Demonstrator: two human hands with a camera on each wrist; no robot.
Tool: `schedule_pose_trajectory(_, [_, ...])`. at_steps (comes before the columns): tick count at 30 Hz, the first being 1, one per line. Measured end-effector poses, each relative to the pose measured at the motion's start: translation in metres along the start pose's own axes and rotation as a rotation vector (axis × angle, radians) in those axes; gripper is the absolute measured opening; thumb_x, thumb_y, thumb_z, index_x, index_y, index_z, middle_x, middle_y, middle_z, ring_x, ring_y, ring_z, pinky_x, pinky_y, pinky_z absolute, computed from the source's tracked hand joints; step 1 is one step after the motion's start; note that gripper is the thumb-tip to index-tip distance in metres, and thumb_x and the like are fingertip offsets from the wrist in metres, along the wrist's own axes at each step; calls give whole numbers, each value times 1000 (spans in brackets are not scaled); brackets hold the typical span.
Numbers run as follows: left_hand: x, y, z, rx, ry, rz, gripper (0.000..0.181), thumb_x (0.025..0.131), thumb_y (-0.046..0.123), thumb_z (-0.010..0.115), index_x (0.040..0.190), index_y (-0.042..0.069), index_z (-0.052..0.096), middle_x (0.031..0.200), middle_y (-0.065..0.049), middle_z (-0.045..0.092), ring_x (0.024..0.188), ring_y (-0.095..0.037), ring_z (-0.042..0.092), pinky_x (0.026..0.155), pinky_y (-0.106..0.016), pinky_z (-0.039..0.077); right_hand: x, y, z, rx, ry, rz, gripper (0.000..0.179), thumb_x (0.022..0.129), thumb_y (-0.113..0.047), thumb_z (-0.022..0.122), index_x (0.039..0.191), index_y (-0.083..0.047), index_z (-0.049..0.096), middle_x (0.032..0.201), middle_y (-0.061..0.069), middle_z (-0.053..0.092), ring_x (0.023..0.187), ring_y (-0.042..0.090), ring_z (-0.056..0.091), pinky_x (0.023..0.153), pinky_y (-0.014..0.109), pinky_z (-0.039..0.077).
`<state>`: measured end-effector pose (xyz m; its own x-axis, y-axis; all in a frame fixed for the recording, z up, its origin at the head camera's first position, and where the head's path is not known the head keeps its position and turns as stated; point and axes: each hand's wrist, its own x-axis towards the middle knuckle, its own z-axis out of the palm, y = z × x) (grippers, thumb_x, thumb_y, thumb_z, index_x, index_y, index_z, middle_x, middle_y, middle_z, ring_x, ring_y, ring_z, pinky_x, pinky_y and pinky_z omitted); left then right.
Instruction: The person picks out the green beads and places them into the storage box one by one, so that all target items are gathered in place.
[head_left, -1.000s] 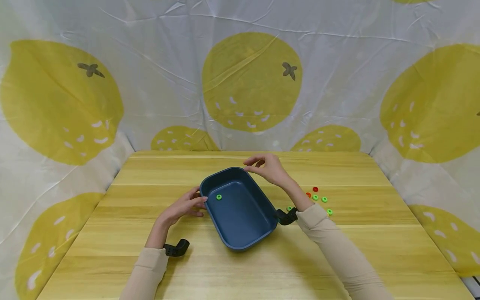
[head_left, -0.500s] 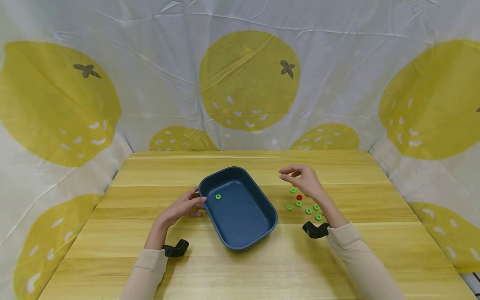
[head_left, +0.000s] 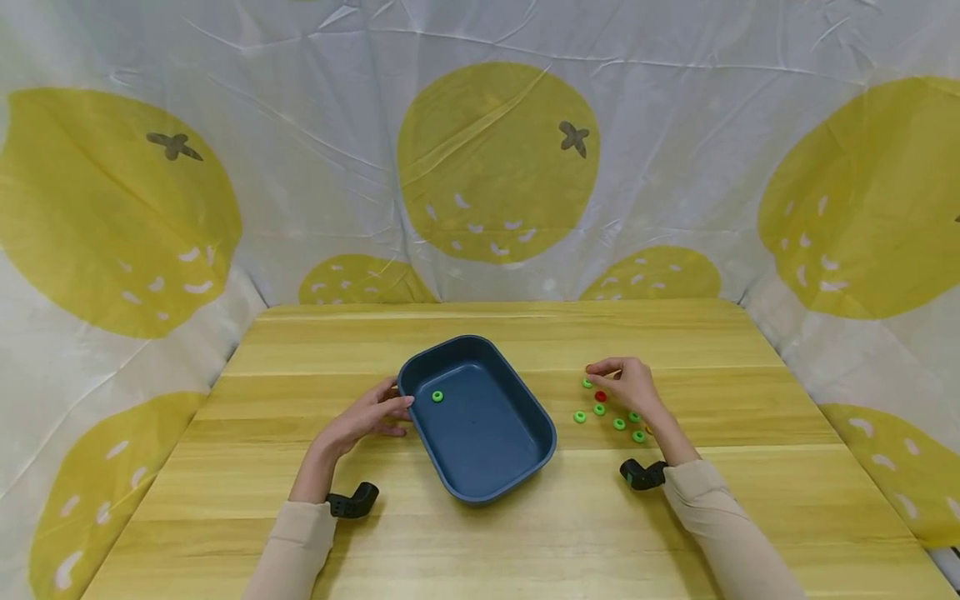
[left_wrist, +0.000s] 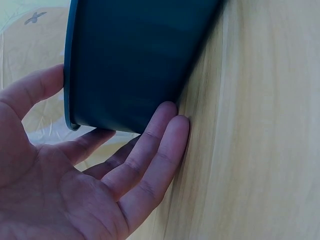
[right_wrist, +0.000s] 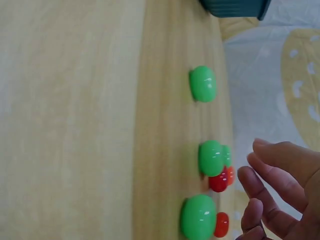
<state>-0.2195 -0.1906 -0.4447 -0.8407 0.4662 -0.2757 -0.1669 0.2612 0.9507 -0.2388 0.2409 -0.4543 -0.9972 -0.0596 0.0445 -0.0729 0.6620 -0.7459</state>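
A dark blue plastic tub (head_left: pixel 480 433) stands at an angle on the table, with one small green ring (head_left: pixel 438 397) lying inside it. At the tub's left side my left hand (head_left: pixel 367 417) rests with relaxed fingers, the thumb at the rim and the other fingers along the outer wall. My right hand (head_left: pixel 626 385) hovers over the scattered rings on the right, thumb and fingers slightly bent and nothing between them in the right wrist view. Right at its fingertips is an orange ring (head_left: pixel 589 369). A green ring (head_left: pixel 587 383) and a red ring (head_left: pixel 601 397) lie just below.
Several more green rings (head_left: pixel 618 425) lie on the wooden table (head_left: pixel 480 550) near the right wrist, with a yellowish one (head_left: pixel 648 429) partly hidden there. A cloth printed with lemons (head_left: pixel 502 167) hangs behind and at both sides of the table.
My right hand has left the tub's far rim, moved right and come down to the scattered rings. My left hand and the tub have stayed in place.
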Motion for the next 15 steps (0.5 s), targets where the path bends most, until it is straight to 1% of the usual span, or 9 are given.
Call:
schedule_pose_trajectory(3, [0, -1, 1, -1, -1, 0, 65, 97, 26, 49, 148, 3, 15, 139, -30, 35, 110, -29, 58, 87, -44, 54, 2, 4, 3, -16, 2, 16, 20, 85, -16, 69, 99, -2, 72, 97, 17, 71, 70, 16, 62, 61, 22, 50])
schedule_pose_trajectory(6, [0, -1, 1, 0, -2, -3, 66, 97, 27, 49, 149, 3, 14, 140, -29, 34, 111, -29, 57, 88, -44, 54, 4, 7, 6, -50, 5, -3, 20, 84, -14, 70, 98, -1, 72, 91, 16, 71, 74, 20, 66, 66, 27, 53])
schedule_pose_trajectory(10, [1, -1, 0, 3, -1, -3, 67, 97, 27, 49, 149, 4, 13, 140, -29, 34, 111, -28, 58, 87, -44, 54, 8, 8, 10, -102, -2, -28, 18, 82, -12, 71, 95, 0, 72, 87, 15, 71, 75, 22, 65, 67, 30, 52])
schedule_pose_trajectory(15, [1, -1, 0, 5, 1, -3, 66, 97, 26, 49, 149, 4, 14, 140, -29, 34, 111, -29, 58, 87, -44, 54, 10, 7, 12, -130, -13, -15, 17, 81, -13, 72, 93, -1, 73, 86, 13, 70, 77, 21, 62, 66, 28, 48])
